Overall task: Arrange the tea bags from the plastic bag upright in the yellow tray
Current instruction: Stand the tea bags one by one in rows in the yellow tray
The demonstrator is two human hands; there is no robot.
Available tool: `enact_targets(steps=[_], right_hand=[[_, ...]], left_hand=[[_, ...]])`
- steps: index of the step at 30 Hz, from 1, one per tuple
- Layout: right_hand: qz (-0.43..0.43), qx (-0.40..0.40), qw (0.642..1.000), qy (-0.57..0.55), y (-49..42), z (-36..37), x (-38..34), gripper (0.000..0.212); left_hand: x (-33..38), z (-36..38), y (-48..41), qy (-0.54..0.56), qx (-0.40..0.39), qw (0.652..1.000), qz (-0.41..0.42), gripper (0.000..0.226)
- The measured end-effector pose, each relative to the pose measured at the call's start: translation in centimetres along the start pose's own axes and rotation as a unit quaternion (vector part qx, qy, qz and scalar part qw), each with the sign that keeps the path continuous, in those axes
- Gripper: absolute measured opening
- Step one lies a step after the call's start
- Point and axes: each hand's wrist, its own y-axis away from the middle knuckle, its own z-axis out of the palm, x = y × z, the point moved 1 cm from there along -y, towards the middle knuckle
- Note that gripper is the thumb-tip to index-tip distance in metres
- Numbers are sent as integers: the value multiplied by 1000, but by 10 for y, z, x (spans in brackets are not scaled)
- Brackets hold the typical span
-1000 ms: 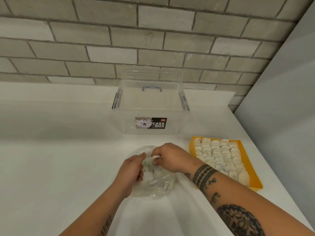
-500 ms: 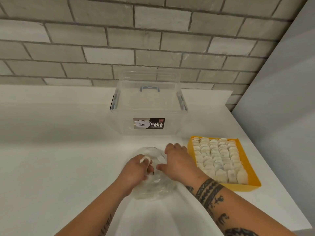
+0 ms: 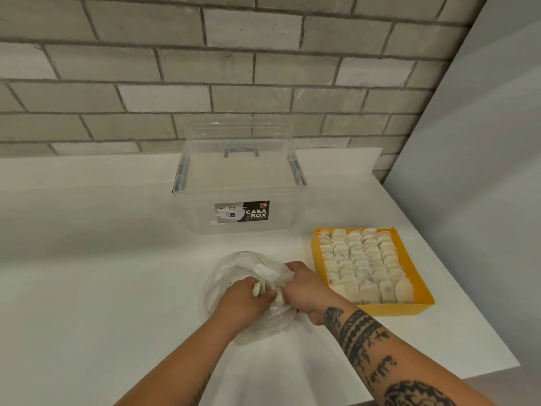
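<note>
L hand [image 3: 244, 303] fingers were curled tight, pinching a few white tea bags [image 3: 259, 288] at the bag's mouth. R hand [image 3: 307, 291] fingers were curled too, gripping a bunched fold of the plastic bag [image 3: 228, 273], knuckles up. The hands were nearly touching, both over the clear bag, which lay crumpled on the white surface [image 3: 87, 288], approx. centre-front. Just R of it sat the yellow tray [image 3: 395, 309], packed w/ rows of upright tea bags [image 3: 363, 265], nr the surface's R edge. Behind the bag, apart from it, stood a clear storage box [image 3: 240, 189] w/ a "CASA BOX" label, in front of a grey brick wall [image 3: 175, 89].
</note>
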Motion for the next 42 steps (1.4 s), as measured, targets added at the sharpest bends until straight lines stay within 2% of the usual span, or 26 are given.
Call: enact_targets(steps=[5,9,12,14,18,20,26,29,31,34,36,38,40,42], right_hand=[[-13,-18,1000,17,-2,-3,0,54],[-25,-7,999,22,-2,-5,0,49],[-34,-12,999,16,-4,-4,3,50],[-36,-17,999,-30,-6,-2,4,57],[-37,-33,993,-103,-9,2,2,70],[-36,-49,990,-127,-9,3,0,75],[-38,-53,987,-150,-11,2,1,76],[-39,-28,990,-130,-11,-1,2,74],[-46,-12,993,-106,-7,-3,1,71],[-92,13,996,6,-2,-4,-3,74],[-152,52,977,139,1,-2,-6,83],[-232,101,931,263,6,1,-11,87],[-336,144,868,336,7,5,-20,76],[-403,115,830,367,1,11,-29,51]], left_hand=[[-4,-12,1,86,-11,996,-28,23],[-3,-31,7,183,38,982,-33,9],[-2,-42,9,227,28,973,-36,22],[-4,-43,7,197,20,979,-41,29],[-10,-31,4,101,-23,994,-34,9],[-14,-26,4,87,-38,995,-28,22],[-15,-24,-1,-12,-26,1000,-8,24],[-10,-34,-2,-77,33,996,22,18],[-9,-43,-2,-40,90,994,39,14],[-7,-54,-2,140,114,983,41,9],[-7,-58,-1,267,105,958,24,8],[-8,-60,0,340,106,934,12,6],[-11,-61,0,389,127,913,3,4],[-15,-63,0,443,154,883,-5,7]])
